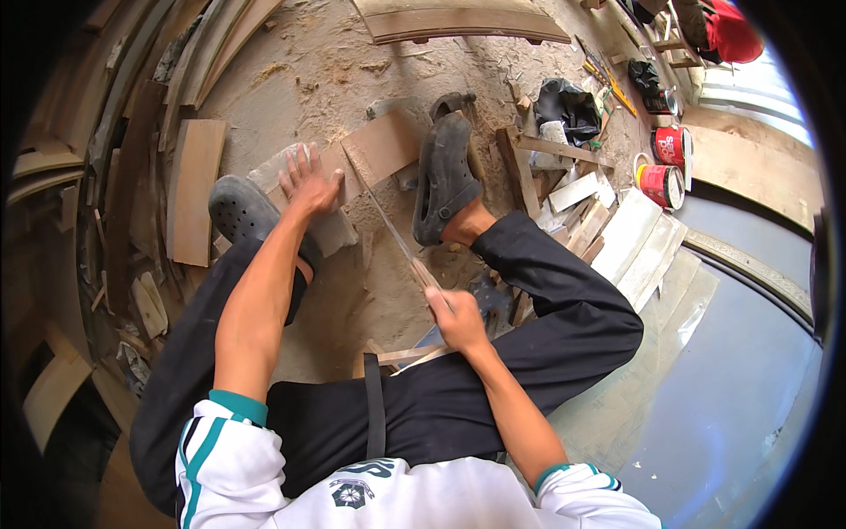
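My left hand (311, 182) lies flat on a wooden board (379, 144), with its fingers spread. The board rests on pale blocks (333, 232) above the dusty ground. In my right hand (459, 319) is the handle of a handsaw (388, 219), gripped with closed fingers. Its thin blade is seen nearly edge-on and slants away from me, meeting the board just right of my left hand. My right clog (445, 172) is at the board's right end; whether it presses on the wood I cannot tell. The left clog (244, 209) is beside my left hand.
Long planks (132, 115) are stacked along the left, near a short loose board (196, 189). Wood offcuts (577, 212) lie right of my feet, with a black plastic bag (568, 108), a yellow level (617, 93) and red cans (661, 185) beyond. A panel (467, 19) lies ahead.
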A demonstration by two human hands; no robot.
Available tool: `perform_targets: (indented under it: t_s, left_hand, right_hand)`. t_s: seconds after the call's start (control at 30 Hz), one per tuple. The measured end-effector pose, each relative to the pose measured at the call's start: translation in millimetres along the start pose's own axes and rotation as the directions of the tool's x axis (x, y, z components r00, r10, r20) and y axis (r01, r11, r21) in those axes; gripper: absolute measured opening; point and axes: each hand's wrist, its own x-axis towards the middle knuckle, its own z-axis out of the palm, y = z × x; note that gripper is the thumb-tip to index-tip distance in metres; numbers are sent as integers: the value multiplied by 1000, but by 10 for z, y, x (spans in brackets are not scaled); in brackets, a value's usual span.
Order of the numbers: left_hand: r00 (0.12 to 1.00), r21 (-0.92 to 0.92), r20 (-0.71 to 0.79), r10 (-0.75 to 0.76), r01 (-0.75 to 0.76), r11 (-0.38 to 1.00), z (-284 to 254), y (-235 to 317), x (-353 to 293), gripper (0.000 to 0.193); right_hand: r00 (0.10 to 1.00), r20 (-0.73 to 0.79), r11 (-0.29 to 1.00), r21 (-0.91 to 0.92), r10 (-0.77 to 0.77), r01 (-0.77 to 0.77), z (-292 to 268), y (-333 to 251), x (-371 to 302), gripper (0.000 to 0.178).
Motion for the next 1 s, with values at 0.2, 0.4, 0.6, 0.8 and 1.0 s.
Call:
perform_targets:
  t_s: [0.2, 0.4, 0.6, 0.8, 1.0]
  left_hand:
    - [999, -26, 1, 35, -35, 999, 50, 94, -20, 91]
    - [1000, 15, 3, 9, -9, 1000, 19, -11, -17, 90]
    - [1000, 5, -5, 25, -25, 1000, 74, 38, 4, 90]
    - [1000, 46, 21, -1, 0, 999, -28, 53, -53, 89]
    - [1000, -2, -4, 25, -25, 1000, 79, 4, 2, 90]
  right_hand:
    - [998, -50, 996, 85, 39, -35, 228, -38, 419, 50]
    - [1000, -9, 1000, -9, -20, 20, 32, 6, -27, 52]
    - [999, -48, 995, 96, 20, -15, 197, 42, 412, 49]
    - [994, -27, 994, -20, -110, 110, 118, 175, 197, 53]
    - [999, -32, 996, 85, 2, 1, 266, 100, 408, 49]
